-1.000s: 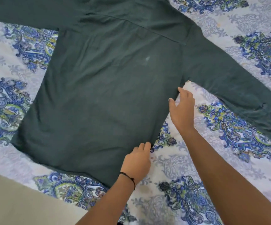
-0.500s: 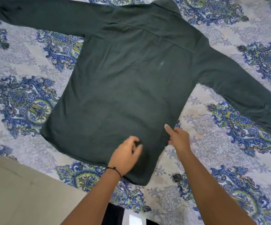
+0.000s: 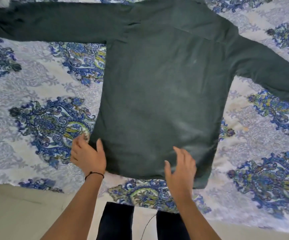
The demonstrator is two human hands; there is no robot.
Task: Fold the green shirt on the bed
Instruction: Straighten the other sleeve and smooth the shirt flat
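both open: left hand [image 3: 88,155] touches green shirt [image 3: 159,94] hem, right hand [image 3: 181,168] above it.

Lighting: soft, even daylight, moderately bright; no glare, faint shadows only. Focus: slightly soft overall, right hand [image 3: 181,168] motion-blurred. Distortion: wide-angle bending towards edges.

We saw the bed [image 3: 36,87] covered in a pale sheet with blue and green paisley motifs. The green shirt [image 3: 157,101] lay flat on it, back up, both sleeves spread outward, hem toward the bed's near edge.
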